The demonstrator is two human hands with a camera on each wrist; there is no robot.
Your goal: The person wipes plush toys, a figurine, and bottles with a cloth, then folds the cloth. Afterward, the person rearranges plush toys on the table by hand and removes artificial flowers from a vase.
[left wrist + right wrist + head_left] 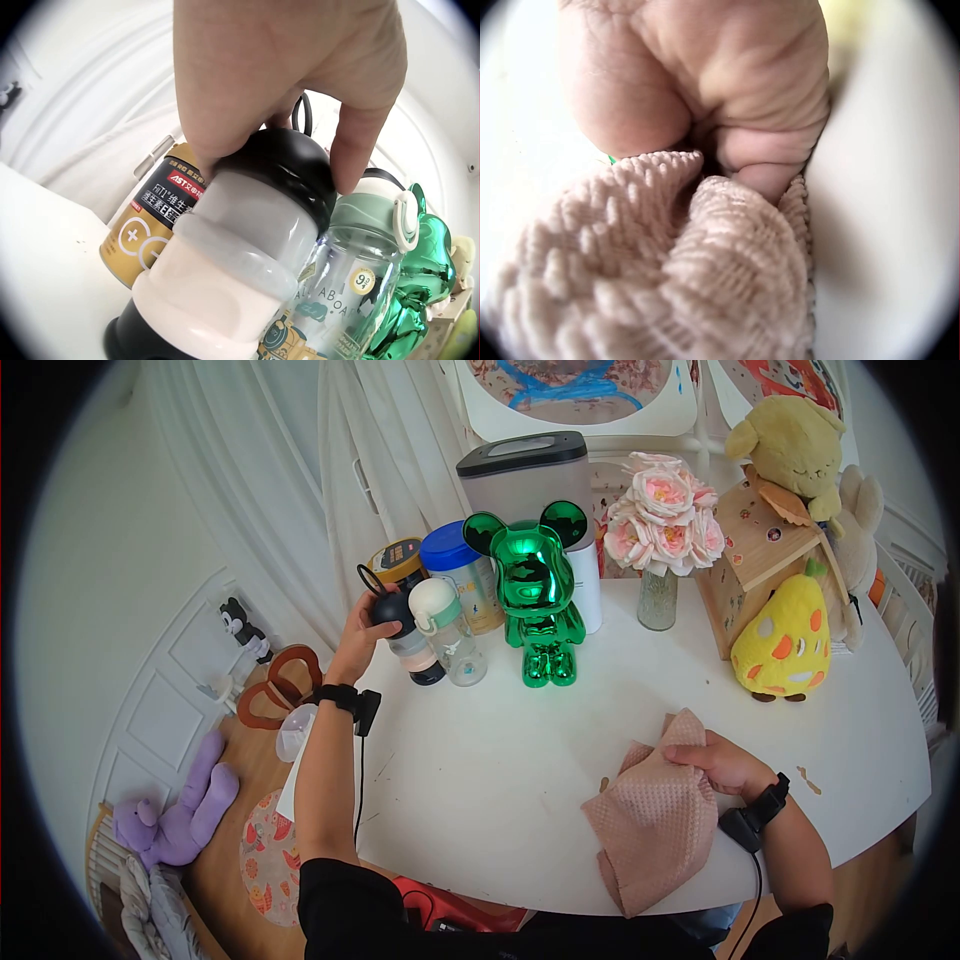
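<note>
My left hand [362, 636] [292, 67] grips the round black lid of a bottle [412, 645] [225, 262] with grey and pale pink sections and a dark base. A clear bottle with a green and white lid [455, 640] [364, 232] stands right beside it. Over the table's front right, my right hand [728, 762] [705, 82] holds a pink textured cloth [660, 810] [727, 262], bunched at its top and hanging in folds. Some of the right fingers are hidden by the cloth.
Behind the bottles are a gold-and-black can [397, 560] [150, 217] and a blue-lidded tub [465, 575]. A shiny green bear figure [540, 600], a vase of pink flowers [657, 600], a wooden house [745, 560] and a yellow plush [785, 640] stand further right on the white table [480, 790].
</note>
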